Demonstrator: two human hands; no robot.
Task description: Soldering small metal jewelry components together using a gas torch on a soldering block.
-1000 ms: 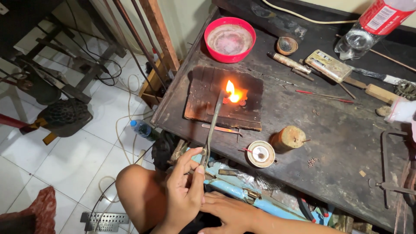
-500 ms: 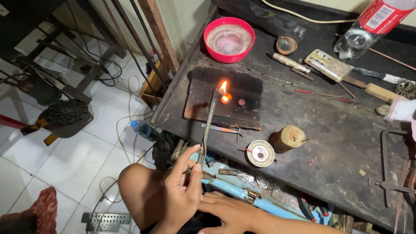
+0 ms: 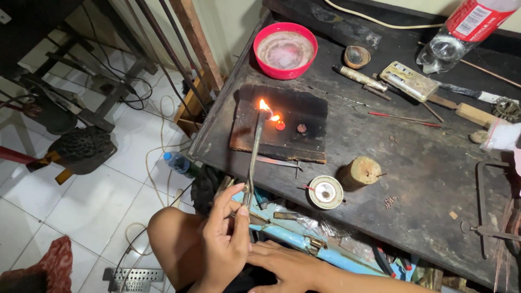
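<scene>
My left hand (image 3: 225, 236) grips the lower end of a long thin metal torch (image 3: 253, 157). Its tip burns with an orange flame (image 3: 265, 106) over a charred dark block (image 3: 282, 123) on the workbench. Two small round pieces lie on the block: one glows red-hot (image 3: 280, 125) right beside the flame, the other (image 3: 301, 128) sits a little to its right. My right hand (image 3: 287, 265) rests low at the bench's near edge, flat, with fingers stretched toward the left hand and nothing in it.
A red bowl (image 3: 285, 50) stands behind the block. A small round tin (image 3: 325, 192) and a wooden stub (image 3: 359, 173) sit near the front edge. Tools, a metal case (image 3: 408, 81) and a plastic bottle (image 3: 456, 35) lie at the back right. Cables cross the tiled floor (image 3: 87, 201) at left.
The torch tip and flame have moved left across the block, off the small pieces. One piece now glows red. Both hands stay in about the same place.
</scene>
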